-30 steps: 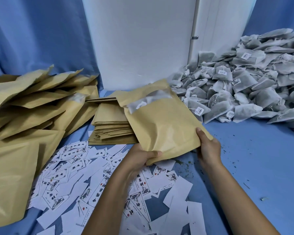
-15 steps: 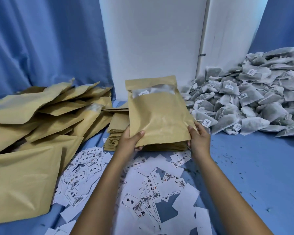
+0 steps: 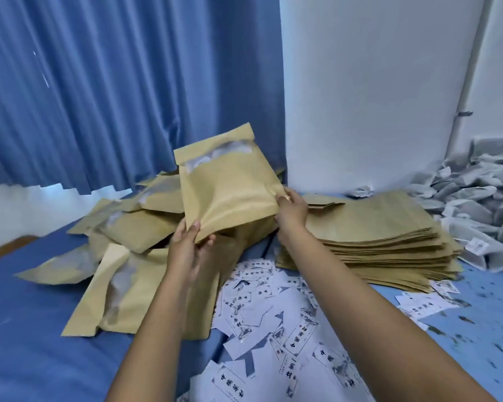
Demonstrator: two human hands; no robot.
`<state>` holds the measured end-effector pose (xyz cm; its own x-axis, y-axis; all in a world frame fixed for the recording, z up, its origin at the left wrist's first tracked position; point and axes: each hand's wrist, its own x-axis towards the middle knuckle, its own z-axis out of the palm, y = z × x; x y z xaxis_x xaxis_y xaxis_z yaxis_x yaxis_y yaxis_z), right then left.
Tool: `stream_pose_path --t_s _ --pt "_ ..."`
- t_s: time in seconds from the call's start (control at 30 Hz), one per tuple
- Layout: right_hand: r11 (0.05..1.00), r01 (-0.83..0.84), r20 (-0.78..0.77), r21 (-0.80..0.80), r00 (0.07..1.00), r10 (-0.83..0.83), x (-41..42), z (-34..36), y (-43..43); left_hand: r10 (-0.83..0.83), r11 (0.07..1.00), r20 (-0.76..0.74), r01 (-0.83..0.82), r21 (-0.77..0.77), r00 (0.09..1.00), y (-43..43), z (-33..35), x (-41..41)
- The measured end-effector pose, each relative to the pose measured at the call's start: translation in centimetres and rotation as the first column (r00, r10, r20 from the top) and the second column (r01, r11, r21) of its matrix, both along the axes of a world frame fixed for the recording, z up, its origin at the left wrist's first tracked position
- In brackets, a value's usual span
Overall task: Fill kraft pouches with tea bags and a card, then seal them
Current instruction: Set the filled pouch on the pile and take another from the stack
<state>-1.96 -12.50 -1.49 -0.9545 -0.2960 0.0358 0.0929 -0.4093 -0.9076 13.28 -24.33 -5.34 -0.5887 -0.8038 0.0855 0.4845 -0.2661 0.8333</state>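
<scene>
The filled pouch (image 3: 230,187) has moved left since half a second ago: then it stood upright over the flat stack, and now it hangs above the heap of filled pouches (image 3: 128,242), its top tilted a little to the left. The view has swung left with it, so the curtain takes up more of the scene and the tea bags have slid to the right edge. The left hand (image 3: 186,245) has shifted from the pouch's side to its lower left corner, which it pinches between thumb and curled fingers. The right hand (image 3: 291,208) grips the lower right edge, fingers curled round it, much as before.

Everything lies on a blue cloth surface (image 3: 41,343), speckled with dark tea crumbs on the right. Behind hangs a pleated blue curtain (image 3: 114,82), and beside it stands a white panel (image 3: 375,82).

The pouch is matte brown paper, rectangular, slightly puffed, with a clear window strip under its folded top band. The heap below it is made of the same pouches, lying crooked and overlapping. To the right, the stack of empty pouches (image 3: 375,233) lies flat and thin-layered. White printed cards (image 3: 273,329) are scattered in front, overlapping. The tea bags (image 3: 471,198) are grey-white mesh pillows, piled loosely, some with small paper tags.
</scene>
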Motion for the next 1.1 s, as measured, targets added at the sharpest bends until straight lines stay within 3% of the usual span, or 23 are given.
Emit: stream_pose_path --t_s 0.07,0.13,0.2,0.33,0.43,0.53,0.6,0.67,0.77,0.9,1.0,1.1 --pt "0.987 -0.159 0.092 -0.033 0.983 0.162 1.1 1.6 -2.6 -0.026 0.991 -0.177 0.049 0.126 0.984 -2.1 1.5 0.9" --pt "0.907 -0.391 0.239 -0.155 0.876 0.419 2.2 2.4 -4.0 -0.111 0.968 -0.253 0.162 0.19 0.961 -3.3 2.1 1.4" --pt "0.837 -0.514 0.289 -0.188 0.786 0.547 2.7 1.5 -4.7 -0.228 0.959 -0.108 0.242 0.149 0.968 -3.5 1.6 1.5" --pt "0.765 -0.642 0.262 0.044 0.746 0.612 3.1 -2.2 -3.9 -0.353 0.936 0.222 0.344 0.076 0.909 -2.7 -0.4 0.8" --pt "0.756 -0.644 0.245 0.113 0.756 0.607 2.3 -4.2 -2.4 -0.38 0.923 0.263 0.382 0.047 0.887 -1.7 -1.7 -0.8" --pt "0.808 -0.518 0.128 0.28 0.854 0.504 0.2 -4.8 -1.2 -0.303 0.947 0.085 0.289 0.139 0.949 -1.4 -2.0 -2.8" --pt "0.846 -0.28 -0.06 0.455 0.938 0.343 -2.3 -5.1 -0.1 -0.136 0.956 -0.045 0.144 0.254 0.99 -2.5 -1.9 -3.7" --pt "0.797 -0.001 -0.27 0.603 0.94 0.206 -5.2 -5.3 1.9 0.052 0.93 -0.132 0.001 0.368 0.99 -4.4 -1.8 -4.0" --pt "0.567 0.301 -0.484 0.767 0.851 0.203 -9.9 -6.0 4.4 0.187 0.898 -0.174 -0.097 0.429 0.967 -6.8 -2.0 -4.3" --pt "0.203 0.51 -0.549 0.836 0.766 0.335 -13.3 -6.6 4.8 0.007 0.931 -0.053 0.013 0.365 0.999 -6.4 -3.0 -5.9" --pt "0.112 0.568 -0.57 0.815 0.753 0.327 -14.3 -6.4 3.3 -0.057 0.955 0.017 0.049 0.294 0.998 -6.1 -3.4 -7.3" --pt "0.02 0.655 -0.6 0.756 0.679 0.423 -15.4 -6.0 2.1 -0.098 0.961 0.081 0.073 0.267 0.992 -6.8 -3.8 -7.9"
